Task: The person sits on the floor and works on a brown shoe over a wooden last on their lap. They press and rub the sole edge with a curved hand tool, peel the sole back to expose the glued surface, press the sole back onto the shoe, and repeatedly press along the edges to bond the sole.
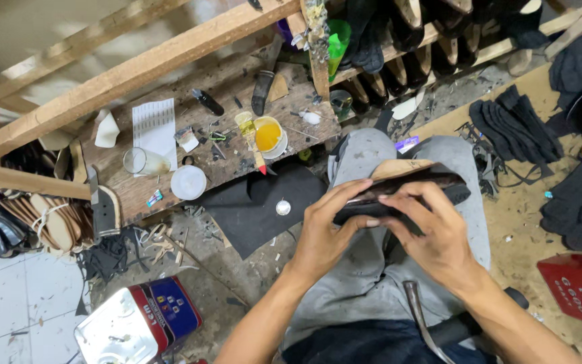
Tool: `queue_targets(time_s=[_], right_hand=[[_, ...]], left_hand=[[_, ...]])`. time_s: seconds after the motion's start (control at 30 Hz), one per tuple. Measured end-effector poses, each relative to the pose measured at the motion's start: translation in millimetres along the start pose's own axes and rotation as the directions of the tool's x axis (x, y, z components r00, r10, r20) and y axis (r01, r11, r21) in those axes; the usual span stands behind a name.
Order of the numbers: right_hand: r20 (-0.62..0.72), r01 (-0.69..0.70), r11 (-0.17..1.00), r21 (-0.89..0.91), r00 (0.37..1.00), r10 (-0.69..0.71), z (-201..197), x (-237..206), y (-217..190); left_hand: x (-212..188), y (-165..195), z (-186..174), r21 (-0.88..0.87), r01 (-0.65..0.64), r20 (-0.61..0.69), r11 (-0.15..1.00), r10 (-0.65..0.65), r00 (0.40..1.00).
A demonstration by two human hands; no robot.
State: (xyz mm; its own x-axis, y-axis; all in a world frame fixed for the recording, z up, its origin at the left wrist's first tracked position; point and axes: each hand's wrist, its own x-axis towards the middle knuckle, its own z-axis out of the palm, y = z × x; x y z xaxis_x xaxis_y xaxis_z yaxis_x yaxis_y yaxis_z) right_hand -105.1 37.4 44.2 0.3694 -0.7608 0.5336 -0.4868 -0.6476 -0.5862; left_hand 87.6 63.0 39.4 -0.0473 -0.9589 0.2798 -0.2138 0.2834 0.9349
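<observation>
Black shoe (pixel 405 192) held over the lap, both hands gripping it: left hand (pixel 325 232) pinching one end, right hand (pixel 439 236) pressing along the edge. Looks light, fairly stiff; best held by the ends. Glue pot (pixel 268 135) on the desk (pixel 163 182).

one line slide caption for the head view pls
Both hands, left hand and right hand, press a dark shoe over the lap.

A single head-worn camera looks steeply down from close above the person's lap (pixel 372 269). Beyond the lap, it takes in the wooden workbench (pixel 170 87); floor shows on both sides.
</observation>
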Motion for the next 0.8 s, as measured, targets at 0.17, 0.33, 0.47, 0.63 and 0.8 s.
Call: queue_targets(time_s=[0.17, 0.33, 0.47, 0.63, 0.8], right_hand=[[-0.022, -0.066, 0.995, 0.079, 0.997, 0.068, 2, -9, 4], [0.057, -0.05, 0.984, 0.17, 0.998, 0.041, -7, -6, 17], [0.002, -0.019, 0.984, 0.177, 1.0, 0.018, -13, 0, 22], [0.019, 0.011, 0.985, 0.175, 1.0, -0.015, -17, 5, 27], [0.021, -0.059, 0.975, 0.216, 0.998, 0.056, -22, 5, 27]], left_hand=[[-1, 1, 7, -0.001, -0.025, 0.023, 1.0, 0.025, 0.999], [-1, 4, 9, 0.041, -0.044, 0.018, 0.998, 0.043, 0.999], [6, 7, 4, 0.009, -0.105, 0.119, 0.994, 0.103, 0.988], [9, 10, 10, 0.024, -0.035, 0.179, 0.999, 0.03, 0.983], [11, 10, 14, 0.027, -0.056, 0.174, 0.998, 0.051, 0.983]])
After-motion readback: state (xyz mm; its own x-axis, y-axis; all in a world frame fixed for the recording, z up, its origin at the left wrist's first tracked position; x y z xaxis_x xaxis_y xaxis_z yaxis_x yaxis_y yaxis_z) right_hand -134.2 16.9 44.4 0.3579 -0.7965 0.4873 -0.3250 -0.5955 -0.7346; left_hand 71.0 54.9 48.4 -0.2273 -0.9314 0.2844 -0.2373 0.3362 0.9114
